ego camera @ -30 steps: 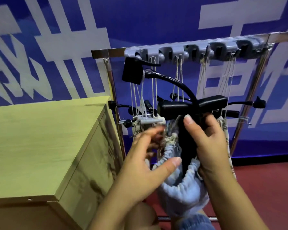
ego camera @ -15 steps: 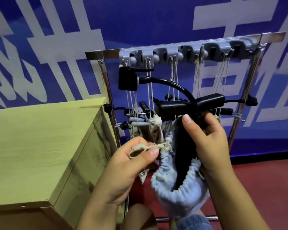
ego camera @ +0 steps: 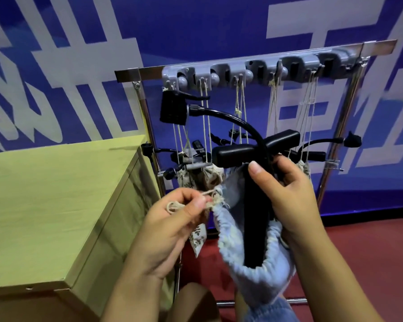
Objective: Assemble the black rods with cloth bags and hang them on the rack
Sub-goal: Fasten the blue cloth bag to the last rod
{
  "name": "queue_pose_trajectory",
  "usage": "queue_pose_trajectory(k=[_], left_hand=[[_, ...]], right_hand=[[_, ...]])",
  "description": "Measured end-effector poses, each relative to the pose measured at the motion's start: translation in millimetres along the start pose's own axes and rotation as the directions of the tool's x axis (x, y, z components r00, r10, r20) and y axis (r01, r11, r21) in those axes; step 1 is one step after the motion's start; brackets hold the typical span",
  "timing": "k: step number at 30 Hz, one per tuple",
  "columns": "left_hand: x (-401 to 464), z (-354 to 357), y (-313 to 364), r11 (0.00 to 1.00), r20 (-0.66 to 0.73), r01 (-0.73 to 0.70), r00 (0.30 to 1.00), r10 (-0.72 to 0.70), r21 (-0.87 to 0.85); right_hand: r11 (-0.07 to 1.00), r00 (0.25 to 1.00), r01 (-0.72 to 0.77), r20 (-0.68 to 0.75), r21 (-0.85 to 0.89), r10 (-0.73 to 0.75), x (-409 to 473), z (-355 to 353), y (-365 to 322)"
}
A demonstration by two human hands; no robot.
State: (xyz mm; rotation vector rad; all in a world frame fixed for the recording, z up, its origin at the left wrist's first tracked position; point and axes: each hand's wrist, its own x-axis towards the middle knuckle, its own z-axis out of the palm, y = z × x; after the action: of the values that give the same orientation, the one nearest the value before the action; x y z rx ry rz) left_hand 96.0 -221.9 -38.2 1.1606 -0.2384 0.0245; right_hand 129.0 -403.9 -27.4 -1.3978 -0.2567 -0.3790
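My right hand (ego camera: 296,201) grips the black rod (ego camera: 256,219) and the far edge of the pale blue cloth bag (ego camera: 254,259), thumb pressed against the rod's stem just below its crossbar. The rod stands upright in the bag, its lower part sunk into the gathered mouth, its bent neck arching up and away from my right hand toward the rack (ego camera: 242,66). My left hand (ego camera: 172,226) is pinched shut on the bag's drawstring (ego camera: 186,204), thumb and forefinger holding the cream cord taut from the bag's near rim, with a loop of it bunched against my knuckles. The bag hangs between both hands, sagging below them. Just beyond my fingers, other rods in patterned bags (ego camera: 207,180) dangle by cords from the grey hooks along the rack's top bar. To the left of my left hand stands a pale wooden cabinet (ego camera: 56,205). Below my hands is red floor (ego camera: 363,247).
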Motion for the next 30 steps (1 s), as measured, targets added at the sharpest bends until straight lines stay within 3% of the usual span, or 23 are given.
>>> queue_pose_trajectory(k=[3, 5, 8, 10, 11, 12, 14, 17, 20, 21, 24, 26, 30], left_hand=[[0.2, -14.3, 7.0, 0.870, 0.238, 0.075, 0.970, 0.050, -0.487], [-2.4, -27.3, 14.1, 0.868, 0.081, -0.044, 0.992, 0.096, -0.494], [-8.9, -21.6, 12.3, 0.835, 0.212, -0.012, 0.965, 0.154, -0.550], [-9.0, -12.1, 6.2, 0.957, 0.164, -0.045, 0.982, 0.095, -0.285], [-5.5, -7.6, -2.7, 0.994, 0.013, -0.106, 0.994, 0.106, -0.019], [-1.0, 1.0, -8.7, 0.961, -0.090, -0.138, 0.982, 0.163, 0.240], [6.1, 19.3, -15.3, 0.828, -0.040, -0.174, 0.972, 0.230, 0.533], [13.0, 18.9, -17.2, 0.814, -0.096, -0.115, 0.974, 0.205, 0.569], [13.1, 9.5, -14.2, 0.793, -0.191, -0.127, 0.937, 0.293, 0.596], [12.4, 7.0, -14.5, 0.789, -0.227, -0.113, 0.924, 0.307, 0.604], [8.1, 2.5, -13.0, 0.798, -0.296, -0.086, 0.901, 0.318, 0.597], [6.9, 1.2, -11.4, 0.793, -0.314, -0.081, 0.890, 0.330, 0.603], [10.0, -2.2, -9.6, 0.759, -0.327, -0.083, 0.868, 0.374, 0.646]], right_hand=[[1.000, 1.000, -0.010, -0.005, 0.016, 0.010, 2.4, -3.5, 3.5], [0.999, 1.000, -0.019, -0.015, 0.030, 0.019, 3.5, -6.6, 3.8], [0.995, 0.999, -0.044, 0.005, 0.094, 0.044, 3.9, -5.7, -0.1], [0.995, 0.999, -0.042, 0.026, 0.092, 0.040, 3.5, 0.8, -1.0], [0.996, 0.998, -0.040, 0.049, 0.079, 0.036, 2.3, 6.2, -1.0], [0.997, 0.996, -0.037, 0.079, 0.065, 0.031, 1.8, 13.5, -1.7], [0.999, 0.990, -0.037, 0.139, 0.030, 0.032, 0.0, 28.1, -0.6], [0.997, 0.970, -0.076, 0.235, 0.027, 0.067, 2.6, 39.6, 3.5], [0.902, 0.932, -0.285, 0.314, 0.325, 0.182, 9.0, 30.8, 6.8], [0.906, 0.941, -0.274, 0.286, 0.323, 0.183, 9.5, 24.1, 7.8], [0.996, 0.986, -0.084, 0.145, -0.030, 0.088, 2.8, 6.0, 9.8], [0.979, 0.962, -0.113, 0.227, -0.170, 0.151, -3.1, -3.8, 10.1], [0.890, 0.734, -0.253, 0.523, -0.380, 0.432, -11.6, -6.5, 15.5]])
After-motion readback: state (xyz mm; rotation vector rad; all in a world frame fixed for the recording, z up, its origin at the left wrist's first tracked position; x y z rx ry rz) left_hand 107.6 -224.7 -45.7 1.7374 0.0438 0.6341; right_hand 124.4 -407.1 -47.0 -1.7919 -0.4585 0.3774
